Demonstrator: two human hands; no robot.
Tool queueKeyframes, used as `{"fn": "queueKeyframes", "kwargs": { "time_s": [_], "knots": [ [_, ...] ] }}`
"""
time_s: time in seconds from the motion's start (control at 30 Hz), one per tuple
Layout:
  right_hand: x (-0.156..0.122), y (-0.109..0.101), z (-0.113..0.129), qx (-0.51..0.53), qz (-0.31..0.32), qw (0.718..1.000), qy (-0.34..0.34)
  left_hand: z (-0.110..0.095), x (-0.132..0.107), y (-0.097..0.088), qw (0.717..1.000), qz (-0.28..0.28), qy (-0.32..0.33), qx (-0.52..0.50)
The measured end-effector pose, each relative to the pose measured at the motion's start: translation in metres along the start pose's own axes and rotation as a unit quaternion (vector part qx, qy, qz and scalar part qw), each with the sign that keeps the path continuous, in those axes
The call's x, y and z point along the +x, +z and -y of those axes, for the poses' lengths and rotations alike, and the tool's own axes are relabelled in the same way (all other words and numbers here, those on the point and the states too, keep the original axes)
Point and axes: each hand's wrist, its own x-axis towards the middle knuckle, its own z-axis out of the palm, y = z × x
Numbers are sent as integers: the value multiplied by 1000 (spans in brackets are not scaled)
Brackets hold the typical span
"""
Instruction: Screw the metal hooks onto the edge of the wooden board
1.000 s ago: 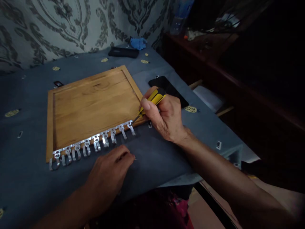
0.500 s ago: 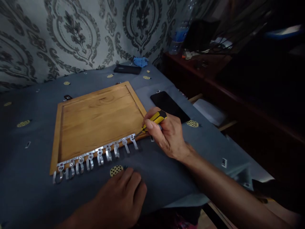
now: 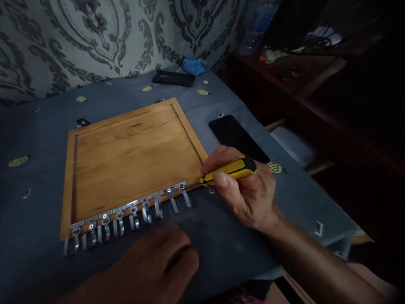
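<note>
My right hand [image 3: 245, 188] grips a yellow-and-black screwdriver [image 3: 234, 169] between thumb and fingers. Its thin shaft points left, with the tip close by the last metal hook [image 3: 185, 194] at the right end of the row; whether it touches the screw there I cannot tell. Several such silvery hooks line the near edge of a framed wooden board [image 3: 136, 156], which lies flat with the hooks hanging past its edge. Below that row, my left hand [image 3: 161, 261] rests near the cloth with fingers curled; its fingertips and anything within them are hidden.
A dark phone [image 3: 237, 137] lies right of the board. Behind it are a black case-like object [image 3: 174, 79] and a crumpled blue cloth [image 3: 194, 66] by the patterned wall. On the right stands a dark wooden desk [image 3: 275, 80] with a plastic bottle [image 3: 249, 42].
The screwdriver now lies at a flatter angle, and more of its handle shows as my right hand has shifted right. The whole view has moved slightly. My left hand stays curled below the hooks.
</note>
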Motion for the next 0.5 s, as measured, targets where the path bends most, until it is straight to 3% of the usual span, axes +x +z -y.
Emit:
{"fn": "queueKeyframes", "kwargs": {
  "time_s": [0.1,0.23,0.5],
  "knots": [
    [0,0,-1,7,-9,1000,-19,14,10,-16,988,-35,-97,-115],
    [1,-1,1,1,-2,1000,-4,34,32,-30,955,-50,-218,-195],
    [1,-1,0,26,-6,1000,-9,54,56,-22,938,2,-257,-232]
  ]
}}
